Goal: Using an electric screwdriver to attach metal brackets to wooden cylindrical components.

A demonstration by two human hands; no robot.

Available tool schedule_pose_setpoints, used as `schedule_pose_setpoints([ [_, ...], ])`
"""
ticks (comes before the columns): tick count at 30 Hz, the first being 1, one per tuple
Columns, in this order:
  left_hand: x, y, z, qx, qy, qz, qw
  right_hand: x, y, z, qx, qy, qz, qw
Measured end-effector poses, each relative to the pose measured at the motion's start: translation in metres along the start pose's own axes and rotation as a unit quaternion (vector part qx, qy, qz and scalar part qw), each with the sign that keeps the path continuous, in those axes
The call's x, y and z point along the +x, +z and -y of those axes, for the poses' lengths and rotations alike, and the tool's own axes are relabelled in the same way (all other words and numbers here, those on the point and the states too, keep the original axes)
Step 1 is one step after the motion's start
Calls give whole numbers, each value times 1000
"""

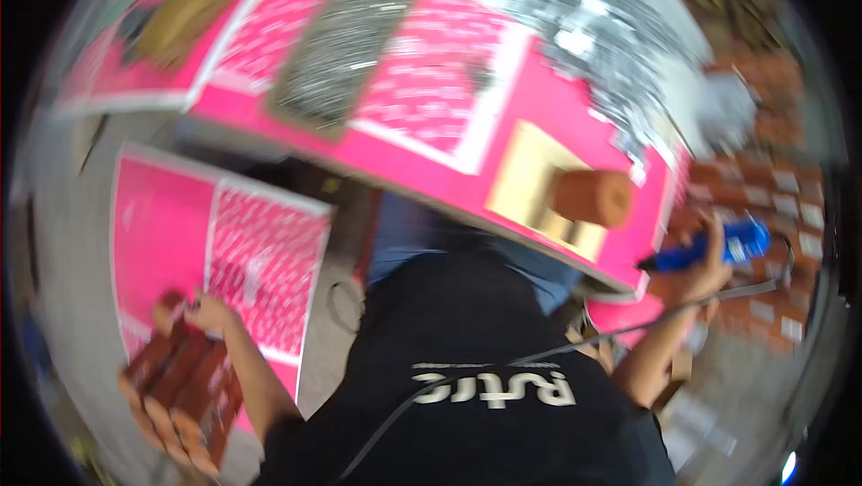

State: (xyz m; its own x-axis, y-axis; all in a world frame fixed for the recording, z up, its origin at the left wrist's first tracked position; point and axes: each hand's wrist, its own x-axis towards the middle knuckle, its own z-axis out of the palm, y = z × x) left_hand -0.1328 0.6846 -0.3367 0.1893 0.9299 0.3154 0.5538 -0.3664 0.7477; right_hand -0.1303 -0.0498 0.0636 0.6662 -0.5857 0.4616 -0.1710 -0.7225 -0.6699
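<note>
My right hand is wrapped round a blue electric screwdriver at the right, its black tip pointing left toward the table edge. A grey cord runs from that side across my black shirt. At the lower left my left hand is closed at the end of a reddish-brown block with a rounded end. This block is on top of a stack of similar blocks; blur hides the exact grip. Another reddish-brown piece lies on a pale wooden jig near the table's front edge.
The pink-covered table holds a tray of thin metal pieces and a heap of shiny metal parts. A yellowish-brown object lies far left. A pink-topped side table bears the stack. Reddish-brown stacks stand at right.
</note>
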Motion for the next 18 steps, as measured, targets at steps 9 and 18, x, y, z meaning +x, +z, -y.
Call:
schedule_pose_setpoints([
  [9,-308,-76,-440,-264,511,619,535,-8,-1,-3,333,121,-86,931],
  [18,-386,-52,-498,-340,558,673,345,-31,-30,-54,384,205,-157,887],
])
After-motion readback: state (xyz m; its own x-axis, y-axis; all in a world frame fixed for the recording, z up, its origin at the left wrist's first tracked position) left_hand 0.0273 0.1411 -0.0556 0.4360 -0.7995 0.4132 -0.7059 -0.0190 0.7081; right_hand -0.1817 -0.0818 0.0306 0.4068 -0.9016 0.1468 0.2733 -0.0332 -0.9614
